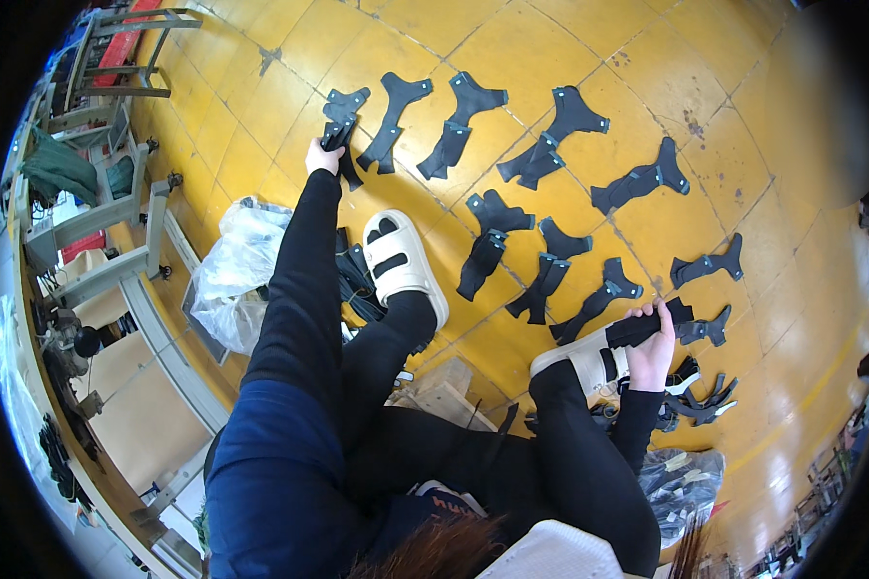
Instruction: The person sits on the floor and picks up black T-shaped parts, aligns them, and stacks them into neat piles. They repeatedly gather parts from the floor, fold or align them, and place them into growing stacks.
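Note:
Y-shaped black fabric pieces with small pale tags lie in rows on the yellow tiled floor; one [475, 95] is in the far row and another [500, 209] in a nearer row. My left hand [324, 157] reaches out to the far left end, its fingers closed on a black fabric piece [339, 133] at the floor. Beside my right foot, my right hand [653, 352] is turned palm up, with black fabric strips [633, 331] lying in its curled fingers. Another fabric piece [707, 326] lies just past that hand.
White sandals [406, 261] are on my feet between the rows. A clear plastic bag [241, 275] sits to the left, near a metal-framed workbench [126, 207]. Black straps [710, 400] and another filled plastic bag [684, 482] lie at the right.

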Demonstrator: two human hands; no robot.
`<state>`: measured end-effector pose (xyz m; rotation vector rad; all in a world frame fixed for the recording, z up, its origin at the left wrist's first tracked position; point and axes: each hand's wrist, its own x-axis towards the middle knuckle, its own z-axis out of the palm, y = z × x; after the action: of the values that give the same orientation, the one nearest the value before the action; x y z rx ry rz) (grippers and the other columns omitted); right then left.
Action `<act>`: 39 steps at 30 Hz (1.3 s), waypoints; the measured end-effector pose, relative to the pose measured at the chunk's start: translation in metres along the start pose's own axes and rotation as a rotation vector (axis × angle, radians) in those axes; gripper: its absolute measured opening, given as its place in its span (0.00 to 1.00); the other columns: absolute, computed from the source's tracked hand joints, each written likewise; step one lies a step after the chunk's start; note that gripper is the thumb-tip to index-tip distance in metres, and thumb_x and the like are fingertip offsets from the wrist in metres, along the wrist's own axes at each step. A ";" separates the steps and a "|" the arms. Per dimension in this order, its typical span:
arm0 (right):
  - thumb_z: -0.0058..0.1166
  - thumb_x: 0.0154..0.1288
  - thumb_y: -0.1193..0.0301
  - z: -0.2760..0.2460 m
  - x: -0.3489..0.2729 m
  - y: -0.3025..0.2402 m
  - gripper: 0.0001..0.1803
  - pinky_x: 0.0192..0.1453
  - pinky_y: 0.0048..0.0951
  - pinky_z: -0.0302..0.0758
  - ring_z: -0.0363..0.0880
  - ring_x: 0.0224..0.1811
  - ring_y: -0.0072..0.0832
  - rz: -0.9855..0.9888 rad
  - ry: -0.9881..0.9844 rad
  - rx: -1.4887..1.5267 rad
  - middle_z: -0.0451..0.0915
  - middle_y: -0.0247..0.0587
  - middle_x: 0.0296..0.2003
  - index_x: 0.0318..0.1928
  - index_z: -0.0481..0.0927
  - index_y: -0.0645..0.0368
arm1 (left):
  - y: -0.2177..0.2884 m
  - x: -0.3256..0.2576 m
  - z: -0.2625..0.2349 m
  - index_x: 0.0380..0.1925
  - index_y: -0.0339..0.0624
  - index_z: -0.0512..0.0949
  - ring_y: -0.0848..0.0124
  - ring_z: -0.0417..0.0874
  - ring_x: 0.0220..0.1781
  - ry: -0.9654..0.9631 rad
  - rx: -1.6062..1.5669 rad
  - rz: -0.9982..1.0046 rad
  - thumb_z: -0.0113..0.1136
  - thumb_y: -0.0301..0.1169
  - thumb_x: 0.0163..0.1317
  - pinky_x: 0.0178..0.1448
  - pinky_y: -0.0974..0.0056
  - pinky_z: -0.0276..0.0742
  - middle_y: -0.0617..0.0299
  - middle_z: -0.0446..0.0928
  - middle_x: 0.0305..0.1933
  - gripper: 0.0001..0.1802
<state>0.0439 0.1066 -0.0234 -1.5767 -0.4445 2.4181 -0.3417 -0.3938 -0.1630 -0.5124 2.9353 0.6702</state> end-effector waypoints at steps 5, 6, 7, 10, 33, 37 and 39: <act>0.51 0.69 0.69 -0.009 0.006 0.002 0.05 0.49 0.33 0.71 0.69 0.32 0.26 0.024 -0.025 -0.022 0.70 0.31 0.27 0.40 0.71 0.56 | 0.001 0.007 -0.016 0.43 0.42 0.78 0.54 0.82 0.48 -0.017 0.247 -0.033 0.71 0.40 0.47 0.53 0.56 0.75 0.49 0.81 0.43 0.25; 0.50 0.69 0.69 -0.010 0.006 0.001 0.05 0.49 0.33 0.71 0.69 0.32 0.26 0.028 -0.030 -0.015 0.70 0.31 0.27 0.40 0.71 0.56 | 0.003 0.008 -0.016 0.44 0.43 0.78 0.53 0.82 0.48 -0.027 0.304 -0.045 0.70 0.42 0.48 0.53 0.55 0.75 0.50 0.81 0.44 0.25; 0.50 0.69 0.69 -0.010 0.006 0.000 0.05 0.49 0.33 0.71 0.69 0.32 0.26 0.032 -0.036 -0.008 0.70 0.31 0.27 0.40 0.71 0.55 | 0.003 0.008 -0.016 0.46 0.47 0.77 0.53 0.81 0.49 -0.046 0.388 -0.045 0.65 0.46 0.52 0.55 0.54 0.74 0.51 0.82 0.44 0.24; 0.50 0.69 0.68 -0.010 0.005 -0.003 0.04 0.48 0.32 0.72 0.72 0.33 0.25 0.026 -0.035 -0.008 0.71 0.30 0.27 0.38 0.72 0.54 | 0.013 0.004 -0.013 0.46 0.47 0.77 0.53 0.81 0.49 -0.008 0.281 -0.044 0.63 0.46 0.54 0.54 0.54 0.73 0.51 0.82 0.43 0.23; 0.56 0.65 0.69 0.028 0.006 0.029 0.09 0.37 0.23 0.73 0.73 0.31 0.21 0.040 -0.240 -0.081 0.73 0.31 0.29 0.42 0.73 0.58 | 0.282 -0.241 0.033 0.44 0.42 0.71 0.79 0.68 0.26 -1.485 -0.892 -0.236 0.56 0.29 0.65 0.33 0.71 0.68 0.70 0.67 0.27 0.09; 0.55 0.67 0.65 0.034 0.001 0.025 0.09 0.39 0.21 0.69 0.72 0.33 0.19 -0.077 -0.237 -0.195 0.75 0.30 0.31 0.39 0.76 0.57 | 0.320 -0.330 0.032 0.55 0.40 0.67 0.79 0.67 0.29 -1.522 -0.747 -0.032 0.57 0.29 0.63 0.36 0.72 0.66 0.70 0.68 0.29 0.20; 0.53 0.69 0.62 0.028 0.000 0.016 0.13 0.45 0.21 0.69 0.73 0.38 0.18 -0.130 -0.251 -0.196 0.77 0.29 0.34 0.43 0.77 0.58 | 0.335 -0.361 0.029 0.60 0.37 0.62 0.80 0.73 0.35 -1.487 -0.640 0.201 0.58 0.30 0.61 0.38 0.75 0.68 0.65 0.73 0.36 0.27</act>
<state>0.0182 0.0875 -0.0185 -1.2693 -0.8249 2.5441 -0.1165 0.0122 0.0039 0.2416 1.3483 1.2509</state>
